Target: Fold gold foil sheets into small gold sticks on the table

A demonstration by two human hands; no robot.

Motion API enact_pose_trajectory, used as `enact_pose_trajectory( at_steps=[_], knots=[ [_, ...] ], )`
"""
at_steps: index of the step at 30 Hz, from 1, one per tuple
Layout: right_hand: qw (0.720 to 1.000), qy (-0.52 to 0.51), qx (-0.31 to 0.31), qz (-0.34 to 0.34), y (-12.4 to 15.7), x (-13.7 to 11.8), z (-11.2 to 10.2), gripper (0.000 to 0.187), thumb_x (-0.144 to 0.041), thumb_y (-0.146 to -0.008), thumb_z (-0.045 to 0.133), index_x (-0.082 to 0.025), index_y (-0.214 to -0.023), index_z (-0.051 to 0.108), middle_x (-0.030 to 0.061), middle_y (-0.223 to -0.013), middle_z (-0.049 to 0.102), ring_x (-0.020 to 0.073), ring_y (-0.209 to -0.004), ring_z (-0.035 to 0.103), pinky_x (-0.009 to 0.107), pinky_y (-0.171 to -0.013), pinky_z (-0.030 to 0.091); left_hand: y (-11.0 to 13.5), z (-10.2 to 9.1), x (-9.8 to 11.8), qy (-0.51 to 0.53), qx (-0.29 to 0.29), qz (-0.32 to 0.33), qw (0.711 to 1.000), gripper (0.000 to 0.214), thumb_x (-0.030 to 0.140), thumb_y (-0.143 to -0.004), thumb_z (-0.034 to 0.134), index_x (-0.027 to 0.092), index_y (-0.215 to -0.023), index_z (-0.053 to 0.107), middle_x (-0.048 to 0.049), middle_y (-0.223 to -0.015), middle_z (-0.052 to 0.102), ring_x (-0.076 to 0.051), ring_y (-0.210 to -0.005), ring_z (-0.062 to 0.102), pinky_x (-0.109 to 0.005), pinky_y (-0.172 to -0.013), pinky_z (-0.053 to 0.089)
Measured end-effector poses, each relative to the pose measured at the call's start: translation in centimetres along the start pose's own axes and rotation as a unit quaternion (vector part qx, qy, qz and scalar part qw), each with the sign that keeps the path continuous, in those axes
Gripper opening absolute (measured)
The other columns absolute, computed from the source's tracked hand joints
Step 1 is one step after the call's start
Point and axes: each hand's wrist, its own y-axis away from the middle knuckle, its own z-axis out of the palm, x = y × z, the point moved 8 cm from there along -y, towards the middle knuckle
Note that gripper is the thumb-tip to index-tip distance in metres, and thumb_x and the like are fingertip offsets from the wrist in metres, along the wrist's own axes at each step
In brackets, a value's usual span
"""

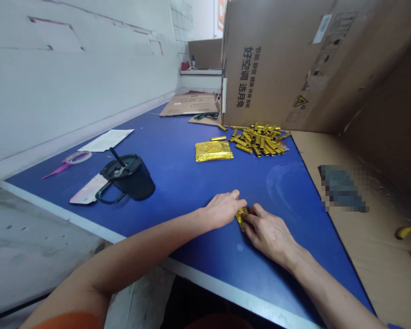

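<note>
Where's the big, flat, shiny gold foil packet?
In the head view, the flat gold foil packet lies on the blue table, just left of the heap of small gold tubes and beyond the left hand.

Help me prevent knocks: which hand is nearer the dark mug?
Left. The left hand is at the small gold piece, to the right of the dark mug; the right hand is farther right, beyond the left.

A pale wall (pixel 106 45), marked with rectangular outlines, borders the left side of a blue table (pixel 176 173) with a light edge strip. A large printed cardboard panel (pixel 281 68) stands upright beyond its far right part. Behind, a tiled wall section (pixel 182 28) adjoins a brightly lit area.
</note>
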Motion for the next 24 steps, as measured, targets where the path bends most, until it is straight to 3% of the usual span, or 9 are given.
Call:
enact_pose_trajectory(
  at_steps=[4, 7, 10, 14, 19, 24],
  knots=[
    [0.998, -0.051, -0.011, -0.035, 0.3, -1.3, 0.0, 0.027, -0.028, -0.083, 0.034, -0.019, -0.085, 0.059, 0.0049, -0.084, 0.052, 0.013, -0.066, 0.055, 0.025, -0.058, 0.042, 0.3, 0.3, -0.2, 0.049, 0.015, -0.035, 0.998, 0.017, 0.025, -0.083, 0.035, 0.025, -0.091, 0.051, -0.0013, -0.082, 0.045, -0.013, -0.068, 0.05, -0.025, -0.059, 0.038],
    [0.992, -0.103, -0.013, -0.069, 0.6, -2.7, 0.0, 0.024, -0.027, -0.082, 0.036, -0.021, -0.088, 0.058, 0.0048, -0.092, 0.054, 0.0143, -0.077, 0.056, 0.025, -0.064, 0.042, 0.6, 0.1, -0.8, 0.039, 0.046, -0.102, 0.993, 0.017, 0.028, -0.081, 0.041, 0.021, -0.095, 0.049, -0.0037, -0.086, 0.048, -0.018, -0.08, 0.049, -0.03, -0.067, 0.039],
    [0.984, -0.159, -0.011, -0.078, 0.6, -3.1, 0.0, 0.02, -0.022, -0.081, 0.037, -0.022, -0.09, 0.055, 0.0033, -0.094, 0.056, 0.0144, -0.081, 0.055, 0.025, -0.067, 0.042, 1.0, 0.2, -1.4, 0.034, 0.039, -0.165, 0.985, 0.02, 0.032, -0.078, 0.046, 0.016, -0.09, 0.048, -0.0063, -0.086, 0.051, -0.021, -0.082, 0.049, -0.033, -0.071, 0.038],
    [0.978, -0.205, 0.017, -0.036, 0.0, -1.2, 0.3, 0.016, -0.016, -0.079, 0.038, -0.021, -0.083, 0.053, 0.001, -0.084, 0.058, 0.013, -0.076, 0.055, 0.024, -0.066, 0.041, 1.0, 0.1, -1.2, 0.046, 0.019, -0.159, 0.986, 0.015, 0.03, -0.078, 0.045, 0.016, -0.082, 0.049, -0.0051, -0.082, 0.054, -0.02, -0.08, 0.051, -0.032, -0.069, 0.037],
    [0.988, -0.133, 0.042, 0.058, -0.7, 2.3, 0.9, 0.014, -0.021, -0.079, 0.041, -0.022, -0.079, 0.055, 0.0013, -0.078, 0.055, 0.014, -0.069, 0.055, 0.024, -0.06, 0.039, 0.7, 0.2, -1.0, 0.06, 0.038, -0.138, 0.988, 0.016, 0.031, -0.077, 0.049, 0.017, -0.083, 0.047, -0.0038, -0.081, 0.055, -0.019, -0.077, 0.052, -0.029, -0.067, 0.037],
    [0.989, -0.083, 0.076, 0.092, -0.8, 3.3, 0.4, 0.024, -0.029, -0.077, 0.046, -0.023, -0.1, 0.05, 0.0034, -0.088, 0.054, 0.0166, -0.075, 0.055, 0.024, -0.057, 0.039, 0.6, 0.5, -0.8, 0.095, 0.051, -0.112, 0.988, 0.012, 0.026, -0.077, 0.048, 0.018, -0.085, 0.046, -0.0015, -0.076, 0.055, -0.017, -0.074, 0.052, -0.027, -0.064, 0.037]
  ],
)
